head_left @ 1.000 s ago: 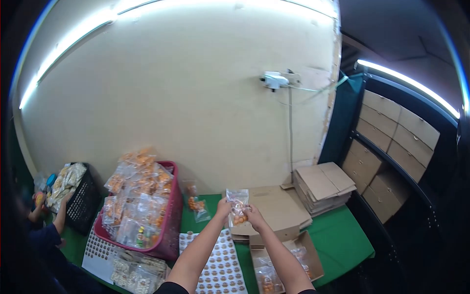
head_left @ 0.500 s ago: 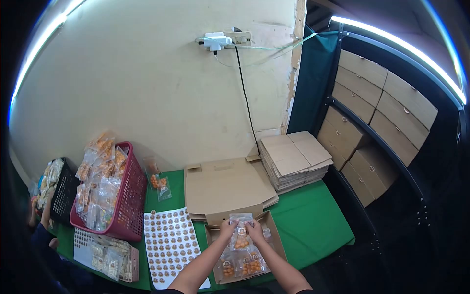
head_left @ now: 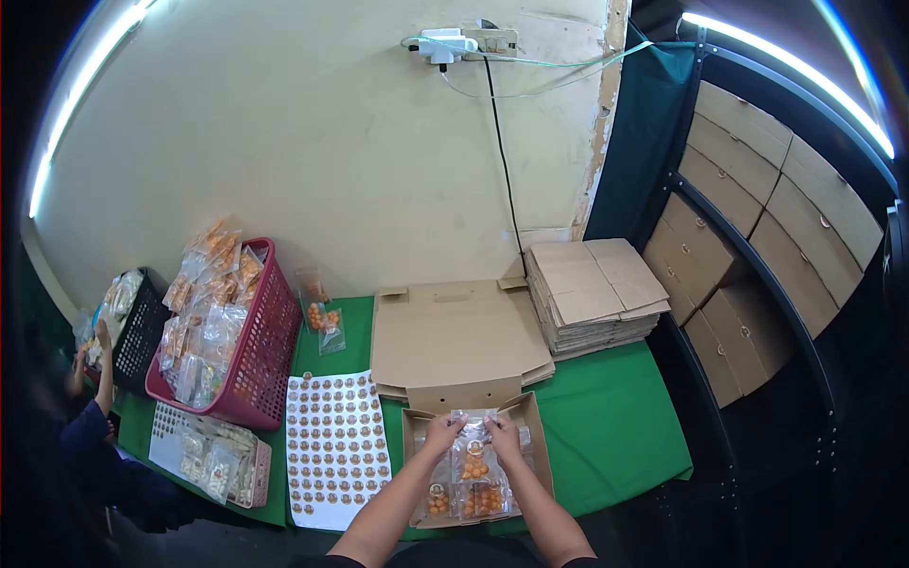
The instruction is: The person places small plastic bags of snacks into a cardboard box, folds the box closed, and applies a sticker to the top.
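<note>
An open cardboard box (head_left: 542,464) sits at the table's front edge with several clear bags of orange balls (head_left: 483,500) inside. Above its back half, a clear plastic bag (head_left: 473,464) with orange balls at its bottom and a round sticker is held by its top edge. My left hand (head_left: 443,434) pinches the upper left corner. The upper right corner is pinched by my right hand (head_left: 502,434). Left of the box lies a sheet of round stickers (head_left: 336,445).
Flattened cardboard (head_left: 454,336) lies behind the box, beside a cardboard stack (head_left: 597,293). A pink basket (head_left: 260,369) of filled bags, a small basket (head_left: 251,483) and a black basket (head_left: 142,331) stand left. Another person's arm (head_left: 104,364) reaches there. Shelved boxes (head_left: 748,322) stand right.
The camera view has shifted, so the scene sits higher and further right. The held bag hangs slightly lower over the box. At far left, the other person's arm has moved up.
</note>
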`<state>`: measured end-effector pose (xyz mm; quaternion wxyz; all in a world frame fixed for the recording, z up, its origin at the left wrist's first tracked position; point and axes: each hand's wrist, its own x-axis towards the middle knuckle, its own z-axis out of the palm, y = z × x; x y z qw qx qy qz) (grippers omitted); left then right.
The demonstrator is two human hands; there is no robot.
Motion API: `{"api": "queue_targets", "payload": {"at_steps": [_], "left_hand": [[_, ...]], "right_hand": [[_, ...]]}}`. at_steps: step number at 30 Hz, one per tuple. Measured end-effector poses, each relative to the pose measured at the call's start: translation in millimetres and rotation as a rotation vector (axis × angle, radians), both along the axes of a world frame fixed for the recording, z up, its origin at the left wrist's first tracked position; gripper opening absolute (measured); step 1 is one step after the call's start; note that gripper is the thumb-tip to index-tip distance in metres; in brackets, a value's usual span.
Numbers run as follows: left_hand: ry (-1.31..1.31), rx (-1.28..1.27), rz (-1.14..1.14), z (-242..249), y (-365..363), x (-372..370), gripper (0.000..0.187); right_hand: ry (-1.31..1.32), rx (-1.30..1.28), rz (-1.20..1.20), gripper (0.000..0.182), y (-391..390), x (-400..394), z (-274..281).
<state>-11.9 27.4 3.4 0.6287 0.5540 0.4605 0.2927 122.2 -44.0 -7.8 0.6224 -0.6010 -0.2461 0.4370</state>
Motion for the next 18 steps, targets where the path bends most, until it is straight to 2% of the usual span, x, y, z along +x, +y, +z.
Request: {"api": "queue_targets", "payload": {"at_steps": [1,5,8,11,14,16,17,18], "left_hand": [[0.076,-0.007,-0.019,-2.3,1.9,-2.9,0.025],[0.019,-0.090,-0.045,-3.9,3.6,-12.5,0.027],[0.130,-0.026,-0.049,2.2,0.0,-10.7,0.029],[0.091,-0.075,-0.040,-7.8,6.6,-7.6,0.030],[0.144,-0.005,0.049,-22.6,23.3,1.7,0.029],[0.106,-0.005,0.214,-14.1,36.0,5.4,0.029],[0.171,0.026,0.155,-9.4,42.5,9.3,0.033],[0.167,0.033,0.153,2.7,42.2,17.3,0.033]], "right_hand": [[0.051,-0.029,0.025,0.018,-1.4,2.2,1.9],[0.107,-0.024,0.081,0.021,-4.0,4.4,0.6],[0.012,0.026,0.087,0.022,-2.3,10.0,-18.8],[0.123,0.041,0.095,0.022,6.4,16.8,-24.3],[0.127,-0.093,0.135,0.020,23.7,32.4,-13.1],[-0.901,0.019,-0.231,0.024,29.5,33.1,25.1],[-0.842,0.039,-0.132,0.031,33.4,28.1,38.6],[-0.845,0.045,-0.138,0.031,40.9,20.7,40.1]]}}
